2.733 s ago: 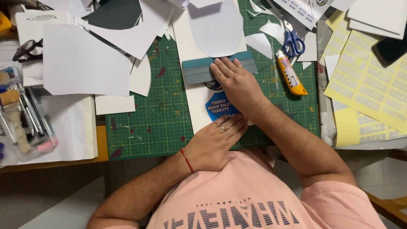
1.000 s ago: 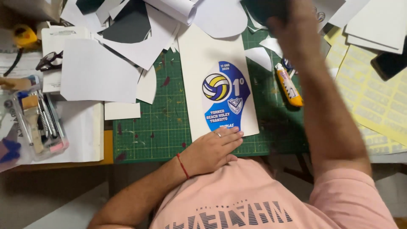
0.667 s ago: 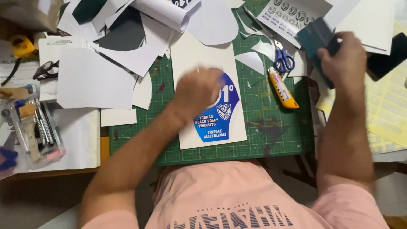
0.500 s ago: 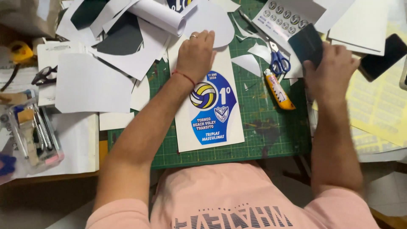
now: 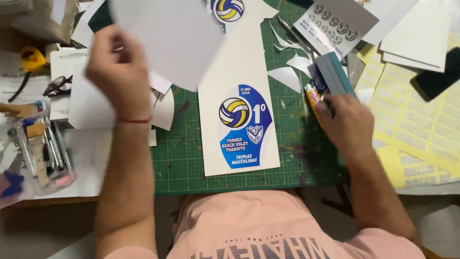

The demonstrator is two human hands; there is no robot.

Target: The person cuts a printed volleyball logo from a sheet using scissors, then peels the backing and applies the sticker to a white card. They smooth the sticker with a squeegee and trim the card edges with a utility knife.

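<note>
- Pinched in my left hand (image 5: 112, 72) is a blank white sheet (image 5: 167, 38), lifted clear of the green cutting mat (image 5: 187, 158).
- My right hand (image 5: 347, 122) rests on a teal block (image 5: 335, 72) at the mat's right edge, touching it; whether it is clenched I cannot tell.
- As I judge it, the blue sticker (image 5: 244, 129) is already mounted on its white card, with trimming left.
- That card lies flat between my hands.

White paper sheet (image 5: 172, 38) lifted, tilted above green mat; teal squeegee (image 5: 335, 72) gripped.
</note>
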